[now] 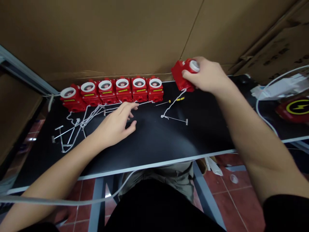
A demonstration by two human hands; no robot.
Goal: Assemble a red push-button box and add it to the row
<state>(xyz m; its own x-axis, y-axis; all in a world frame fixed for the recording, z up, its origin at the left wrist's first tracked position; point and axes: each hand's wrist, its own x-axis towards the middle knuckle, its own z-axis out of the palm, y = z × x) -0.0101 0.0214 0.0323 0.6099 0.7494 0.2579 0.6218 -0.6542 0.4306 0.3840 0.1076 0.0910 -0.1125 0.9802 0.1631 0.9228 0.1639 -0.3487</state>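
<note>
My right hand [205, 75] is wrapped round a red break-glass call point [179, 74] with a round white ring, at the back of the black table. From its lower side a white cord [174, 102] runs to a small T-shaped metal hammer [177, 120] lying on the tabletop. My left hand [118, 124] hovers over the table with fingers apart and nothing in it. Just behind it stands a row of several similar red call points [123, 90]. Their cords and metal hammers [65, 135] lie in a tangle left of my left hand.
A screwdriver with a thin shaft and yellow handle parts [169, 101] lies between the row and my right hand. Cardboard [120, 38] walls off the back. To the right are a white plastic bag [282, 87], a red item with a yellow lightning mark [298, 107] and a pale cable [259, 106].
</note>
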